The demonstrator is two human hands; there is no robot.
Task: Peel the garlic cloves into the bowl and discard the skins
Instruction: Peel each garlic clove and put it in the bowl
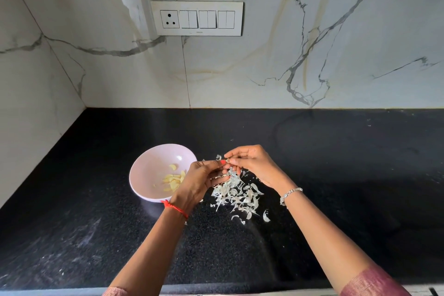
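A pale pink bowl (153, 166) sits on the black counter left of centre, with several peeled yellowish garlic cloves (173, 180) inside. To its right lies a heap of whitish garlic skins (236, 193). My left hand (201, 180) and my right hand (252, 163) meet above the far edge of that heap. Together their fingertips pinch a small garlic clove (227, 160), mostly hidden by the fingers. A strip of skin hangs below it.
The black granite counter (336, 175) runs to a marble wall at the back and on the left. A switch panel (196, 18) is mounted on the back wall. The counter's front edge lies just under my forearms.
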